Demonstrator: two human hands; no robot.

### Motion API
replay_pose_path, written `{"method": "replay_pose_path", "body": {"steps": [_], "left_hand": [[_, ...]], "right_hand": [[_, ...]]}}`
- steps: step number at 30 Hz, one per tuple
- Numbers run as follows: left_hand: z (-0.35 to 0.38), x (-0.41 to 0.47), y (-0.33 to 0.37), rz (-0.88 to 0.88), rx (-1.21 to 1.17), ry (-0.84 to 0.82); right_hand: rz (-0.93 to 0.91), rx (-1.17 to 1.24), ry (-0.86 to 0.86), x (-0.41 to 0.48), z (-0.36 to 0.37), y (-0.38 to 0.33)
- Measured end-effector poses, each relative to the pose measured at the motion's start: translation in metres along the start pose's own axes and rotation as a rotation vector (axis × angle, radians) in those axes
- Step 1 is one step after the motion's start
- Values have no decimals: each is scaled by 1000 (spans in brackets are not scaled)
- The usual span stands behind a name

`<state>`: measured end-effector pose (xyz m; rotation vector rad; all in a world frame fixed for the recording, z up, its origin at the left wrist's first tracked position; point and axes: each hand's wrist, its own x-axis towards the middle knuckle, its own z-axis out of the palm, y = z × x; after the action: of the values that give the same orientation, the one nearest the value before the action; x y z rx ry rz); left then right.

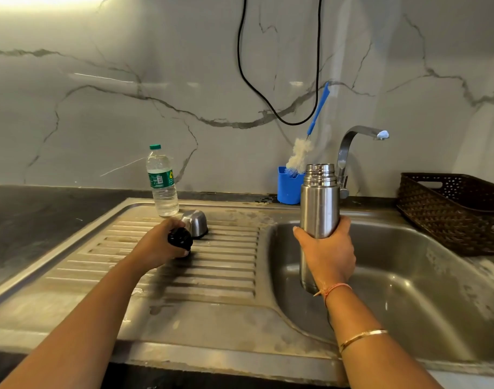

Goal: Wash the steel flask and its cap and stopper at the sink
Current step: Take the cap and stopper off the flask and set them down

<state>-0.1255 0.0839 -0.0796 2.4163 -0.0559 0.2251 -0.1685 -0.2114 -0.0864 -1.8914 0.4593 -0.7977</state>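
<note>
Hands gripping parts | right hand [328,254] wrapping around steel flask [319,203], holding it upright and uncapped over sink basin [408,276] | left hand [163,244] clutching black stopper [180,239] over ridged drainboard [212,265] | steel cap [195,222] sitting just behind stopper | plastic water bottle [162,182] standing behind cap

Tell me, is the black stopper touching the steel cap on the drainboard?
Cannot tell. In the head view the black stopper in the left hand overlaps the steel cap, hiding any gap.
</note>
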Motion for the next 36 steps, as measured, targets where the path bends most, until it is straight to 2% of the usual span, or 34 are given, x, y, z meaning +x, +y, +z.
{"method": "replay_pose_path", "body": {"steps": [14, 19, 24, 26, 31, 36], "left_hand": [[2, -4, 5, 4, 4, -26], [1, -5, 10, -68, 115, 109], [9, -18, 38, 37, 73, 358], [18, -26, 52, 80, 57, 387], [41, -38, 82, 239, 31, 216], [51, -35, 114, 208, 80, -4]], "right_hand": [[-3, 4, -16, -2, 0, -1], [-6, 0, -16, -1, 1, 0], [3, -4, -17, 0, 2, -1], [13, 5, -20, 0, 1, -2], [19, 51, -27, 0, -5, -5], [-45, -17, -71, 6, -20, -11]]}}
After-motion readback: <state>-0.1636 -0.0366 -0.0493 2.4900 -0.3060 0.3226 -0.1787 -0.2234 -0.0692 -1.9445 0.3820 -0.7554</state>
